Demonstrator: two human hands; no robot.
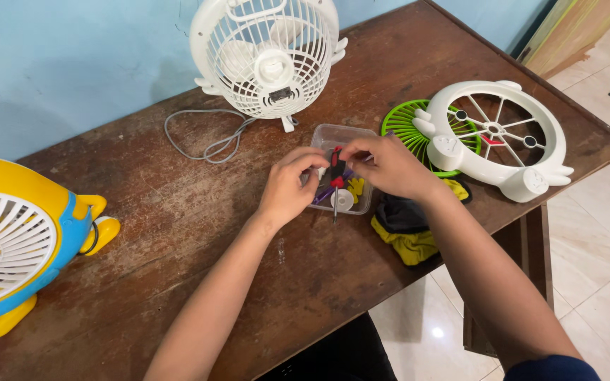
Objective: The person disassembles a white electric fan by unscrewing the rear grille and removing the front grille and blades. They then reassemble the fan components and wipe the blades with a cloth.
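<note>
Both hands meet over a small clear plastic tray (344, 134) near the middle of the desk (178, 212). The right hand (390, 168) has its grip pinched together on the red-and-black handle of a screwdriver (335, 180), whose thin shaft points down toward the desk's near edge. The left hand (289, 187) curls its fingers against the tray's left wall; whether its grip clamps anything cannot be told. Inside the tray lie a white round piece (342, 200) and a yellow bit (356, 187). A black-and-yellow cloth (404, 229) hangs at the near edge under the right wrist. Toward the right corner rest a green grille (404, 127) and a white fan housing (503, 134); a white fan (266, 56) stands at the far edge, a yellow-and-blue fan (15, 240) at the left edge
</note>
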